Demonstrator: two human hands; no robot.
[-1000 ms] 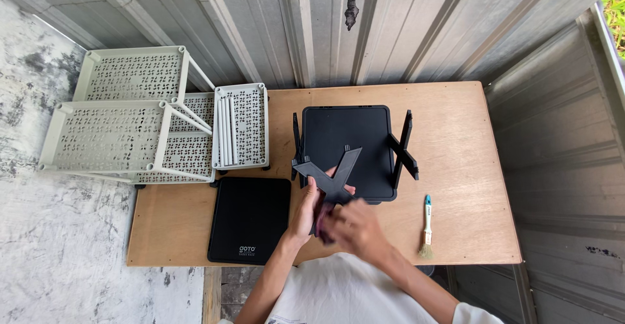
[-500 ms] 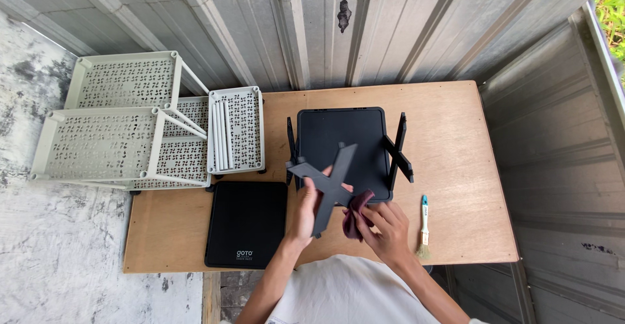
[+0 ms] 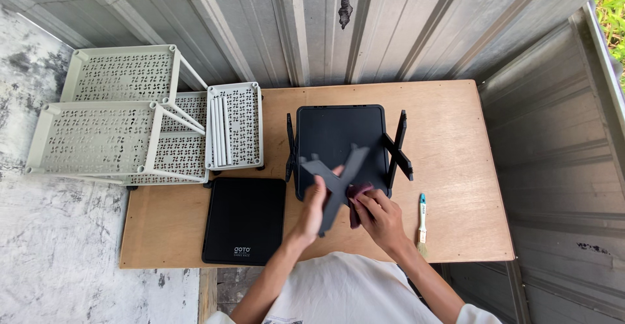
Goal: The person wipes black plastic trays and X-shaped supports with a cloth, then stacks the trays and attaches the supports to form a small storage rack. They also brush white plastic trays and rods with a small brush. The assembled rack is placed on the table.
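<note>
Compared with a second ago, shows the right hand (image 3: 381,216) shifted from on top of the black cross piece (image 3: 335,182) to its right side, with a dark red cloth (image 3: 357,197) now bunched under the fingers and pressed against the lower right arm of the cross. Shows the cross itself tipped a little differently, lifted above the near edge of the black tray (image 3: 342,135), over the wooden table (image 3: 469,168). Keeps the left hand (image 3: 314,201) closed around the cross near its middle, thumb and fingers pinching it from the left. Points, as a judgement, to wiping in progress, moving from one arm of the cross to another, with the rest of the piece not yet covered.

Hides most of the cloth under the right hand and behind the cross; hides the underside of the cross entirely. Leaves unclear how the upright black brace (image 3: 397,151) joins the tray's right side, and makes little of the matching part on the left. Leaves the small brush (image 3: 422,223) lying apart to the right, the flat black panel (image 3: 244,216) to the left, the pale perforated shelves (image 3: 111,135) overhanging the table's left end.
</note>
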